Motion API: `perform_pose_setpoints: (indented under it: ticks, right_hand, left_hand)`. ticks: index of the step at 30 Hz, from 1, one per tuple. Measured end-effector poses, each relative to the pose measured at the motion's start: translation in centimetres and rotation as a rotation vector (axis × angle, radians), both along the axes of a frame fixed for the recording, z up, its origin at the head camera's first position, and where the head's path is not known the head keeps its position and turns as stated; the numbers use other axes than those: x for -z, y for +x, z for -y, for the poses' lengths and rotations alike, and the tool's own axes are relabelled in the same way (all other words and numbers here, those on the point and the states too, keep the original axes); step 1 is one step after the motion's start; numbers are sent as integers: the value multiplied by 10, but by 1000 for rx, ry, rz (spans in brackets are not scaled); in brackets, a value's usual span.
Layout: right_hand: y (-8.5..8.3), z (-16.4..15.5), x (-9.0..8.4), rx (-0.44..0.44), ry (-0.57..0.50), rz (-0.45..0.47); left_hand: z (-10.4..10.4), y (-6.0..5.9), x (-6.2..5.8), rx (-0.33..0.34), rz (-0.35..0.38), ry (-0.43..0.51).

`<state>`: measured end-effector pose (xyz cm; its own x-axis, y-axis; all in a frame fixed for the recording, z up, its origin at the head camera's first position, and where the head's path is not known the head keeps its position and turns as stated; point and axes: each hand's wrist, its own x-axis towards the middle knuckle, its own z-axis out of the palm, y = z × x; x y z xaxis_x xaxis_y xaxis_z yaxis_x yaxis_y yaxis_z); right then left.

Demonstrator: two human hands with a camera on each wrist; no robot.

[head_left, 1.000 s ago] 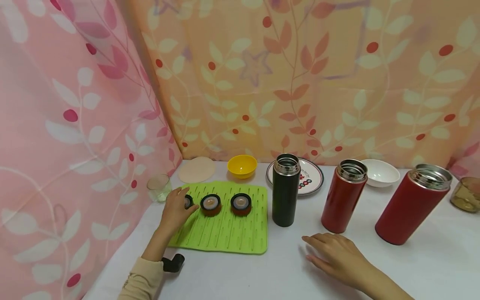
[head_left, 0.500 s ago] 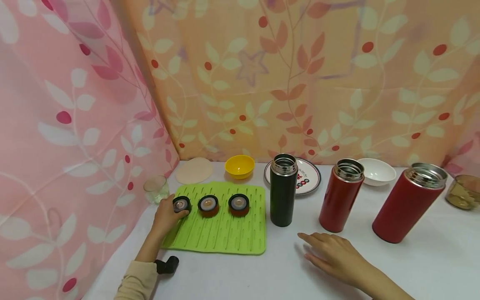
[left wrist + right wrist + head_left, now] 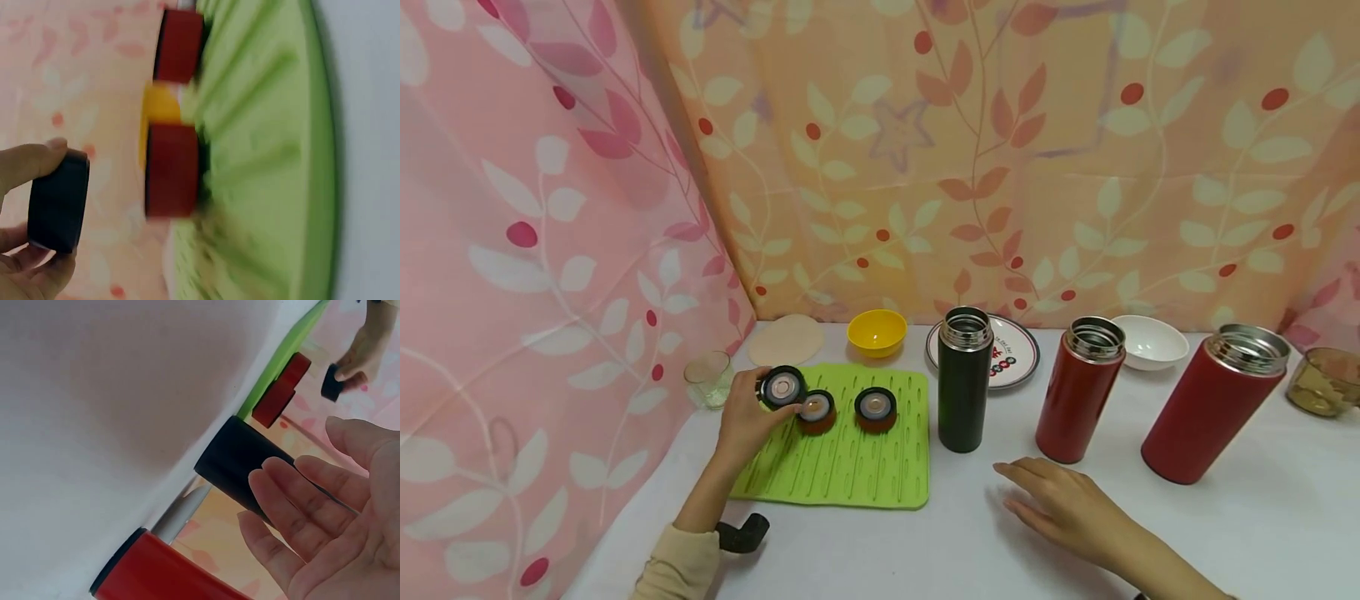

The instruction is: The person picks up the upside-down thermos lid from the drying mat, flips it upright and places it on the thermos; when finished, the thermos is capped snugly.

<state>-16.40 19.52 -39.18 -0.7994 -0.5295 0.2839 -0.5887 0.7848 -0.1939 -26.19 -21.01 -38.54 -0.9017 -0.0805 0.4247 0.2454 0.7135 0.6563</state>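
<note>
Black lid (image 3: 782, 387) is pinched in my left hand (image 3: 747, 419), raised above the green mat's (image 3: 850, 467) far left corner. My right hand (image 3: 1063, 504) rests flat, fingers spread, near the counter's (image 3: 1262, 533) front edge.

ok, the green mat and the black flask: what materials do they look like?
Green mat: looks like silicone or soft plastic, matte, with moulded ribs and rounded corners. Black flask: probably metal with a matte black coating; its bare rim looks like shiny stainless steel. The black lid in the left hand looks like plastic.
</note>
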Motion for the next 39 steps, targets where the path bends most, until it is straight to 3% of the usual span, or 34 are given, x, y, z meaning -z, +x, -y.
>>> perform_pose_setpoints:
  ticks: [3, 12, 15, 20, 28, 33, 39]
  right_hand:
    - [-1, 1, -1, -16, -21, -40]
    - [-6, 10, -12, -74, -154, -121]
    - [-7, 13, -15, -96, -219, -141]
    - [-6, 20, -20, -117, -335, -100]
    - [-9, 32, -34, -192, -521, -77]
    - [-12, 34, -37, -222, -613, 6]
    - [-12, 31, -39, -281, -804, 311]
  left_hand:
    - [-20, 8, -8, 86, -15, 12]
    - [-80, 29, -32, 387, -20, 182]
    - [-98, 39, -36, 449, -38, 168]
    - [-122, 55, -37, 551, -57, 171]
    - [-148, 64, -38, 660, -159, 155]
    - [-157, 67, -39, 704, -217, 115]
    - [-160, 69, -41, 769, -228, 104]
